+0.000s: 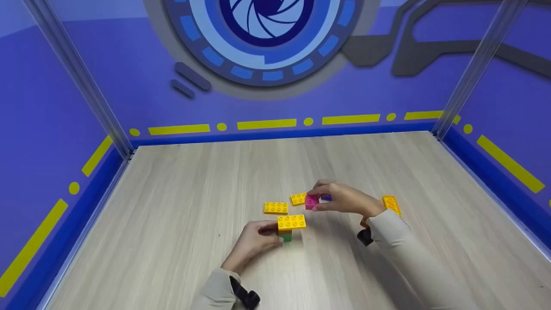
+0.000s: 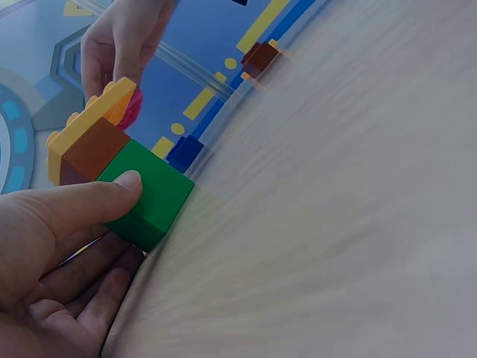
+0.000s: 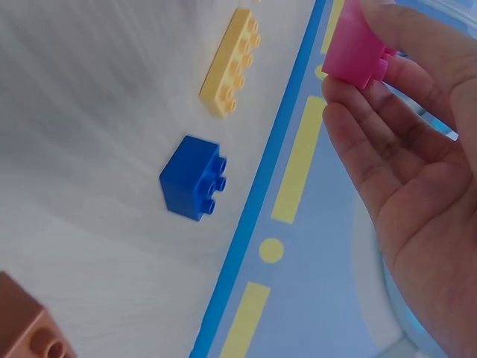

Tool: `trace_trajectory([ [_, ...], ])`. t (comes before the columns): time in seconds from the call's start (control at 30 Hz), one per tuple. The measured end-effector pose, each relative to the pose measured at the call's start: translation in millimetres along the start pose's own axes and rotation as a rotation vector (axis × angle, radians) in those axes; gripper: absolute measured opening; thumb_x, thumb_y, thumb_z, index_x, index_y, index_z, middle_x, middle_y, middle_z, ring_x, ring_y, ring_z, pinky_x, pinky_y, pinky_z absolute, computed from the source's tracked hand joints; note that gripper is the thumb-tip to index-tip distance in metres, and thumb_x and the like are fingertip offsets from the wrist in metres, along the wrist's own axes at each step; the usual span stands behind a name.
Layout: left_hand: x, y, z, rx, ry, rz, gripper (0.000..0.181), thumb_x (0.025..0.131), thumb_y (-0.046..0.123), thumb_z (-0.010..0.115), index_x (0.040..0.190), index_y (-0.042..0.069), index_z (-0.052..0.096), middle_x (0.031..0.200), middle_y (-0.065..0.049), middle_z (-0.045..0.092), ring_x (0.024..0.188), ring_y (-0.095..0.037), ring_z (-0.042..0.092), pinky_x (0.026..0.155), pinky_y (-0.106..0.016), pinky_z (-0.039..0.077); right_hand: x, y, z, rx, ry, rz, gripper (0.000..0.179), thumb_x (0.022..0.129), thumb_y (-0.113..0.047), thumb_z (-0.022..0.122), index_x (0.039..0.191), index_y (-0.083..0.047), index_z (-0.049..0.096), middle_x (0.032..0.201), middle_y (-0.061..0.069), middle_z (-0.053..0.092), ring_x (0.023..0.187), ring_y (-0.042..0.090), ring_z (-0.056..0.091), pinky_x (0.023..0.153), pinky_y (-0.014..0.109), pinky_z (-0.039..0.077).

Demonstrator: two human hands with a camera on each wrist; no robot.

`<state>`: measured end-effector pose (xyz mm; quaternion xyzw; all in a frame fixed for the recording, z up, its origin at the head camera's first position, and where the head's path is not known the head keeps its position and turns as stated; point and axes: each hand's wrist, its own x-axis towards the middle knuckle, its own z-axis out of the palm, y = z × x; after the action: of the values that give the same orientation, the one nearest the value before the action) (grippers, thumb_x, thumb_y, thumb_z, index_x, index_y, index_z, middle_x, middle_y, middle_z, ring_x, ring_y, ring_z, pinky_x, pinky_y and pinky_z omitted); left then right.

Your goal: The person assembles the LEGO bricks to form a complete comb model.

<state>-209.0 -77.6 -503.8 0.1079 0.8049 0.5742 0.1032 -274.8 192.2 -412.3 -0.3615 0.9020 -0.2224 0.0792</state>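
My left hand [image 1: 256,239] grips a small upright stack by its side, thumb on the green brick [image 2: 153,190] at the bottom. Above the green sits a brown brick [image 2: 95,149], topped by a flat yellow brick [image 1: 291,221] that overhangs to the right. The stack's base appears to be on the table. My right hand [image 1: 344,199] pinches a pink brick [image 1: 311,202] between thumb and fingers, farther back and to the right of the stack. In the right wrist view, the pink brick is held off the table, and its studs show.
Two flat yellow bricks, one [image 1: 276,208] left of the other [image 1: 298,199], lie behind the stack. A blue brick [image 3: 192,179] stands near my right fingers. By my right wrist are a yellow-orange brick [image 1: 391,205] and a partly hidden brown brick [image 1: 364,222]. Printed walls enclose the wooden table [image 1: 193,185].
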Motion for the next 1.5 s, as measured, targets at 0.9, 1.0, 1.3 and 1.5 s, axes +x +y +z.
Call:
trace_trajectory([
  [0.9, 0.9, -3.0, -2.4, -0.032, -0.023, 0.043, 0.041, 0.079, 0.009, 0.076, 0.119, 0.010, 0.068, 0.120, -0.009, 0.068, 0.114, -0.026, 0.062, 0.099, -0.042, 0.049, 14.3, -36, 4, -0.029, -0.023, -0.178, 0.037, 0.088, -0.023, 0.069, 0.123, -0.011, 0.066, 0.110, 0.003, 0.064, 0.101, 0.016, 0.063, 0.090, 0.034, 0.055],
  [1.0, 0.6, -3.1, -3.2, -0.001, -0.029, 0.027, 0.042, 0.079, 0.011, 0.076, 0.119, 0.011, 0.067, 0.119, -0.007, 0.068, 0.113, -0.024, 0.062, 0.099, -0.041, 0.050, 16.1, -39, 6, -0.033, -0.028, -0.202, 0.036, 0.089, -0.024, 0.069, 0.122, -0.010, 0.066, 0.110, 0.003, 0.064, 0.102, 0.015, 0.063, 0.090, 0.033, 0.056],
  [1.3, 0.0, -4.0, -2.9, 0.018, -0.023, 0.041, 0.042, 0.076, 0.012, 0.077, 0.117, 0.010, 0.068, 0.118, -0.008, 0.069, 0.112, -0.025, 0.062, 0.100, -0.043, 0.048, 17.4, -48, 13, -0.037, -0.035, -0.238, 0.034, 0.088, -0.024, 0.069, 0.119, -0.008, 0.067, 0.110, 0.003, 0.064, 0.102, 0.014, 0.065, 0.089, 0.028, 0.055],
  [1.5, 1.9, -3.4, -2.8, 0.004, -0.025, 0.059, 0.042, 0.076, 0.012, 0.077, 0.117, 0.010, 0.069, 0.117, -0.007, 0.070, 0.112, -0.024, 0.063, 0.101, -0.042, 0.047, 20.5, -52, 17, -0.035, -0.038, -0.271, 0.034, 0.089, -0.022, 0.068, 0.119, -0.006, 0.067, 0.110, 0.004, 0.064, 0.102, 0.015, 0.064, 0.089, 0.026, 0.055],
])
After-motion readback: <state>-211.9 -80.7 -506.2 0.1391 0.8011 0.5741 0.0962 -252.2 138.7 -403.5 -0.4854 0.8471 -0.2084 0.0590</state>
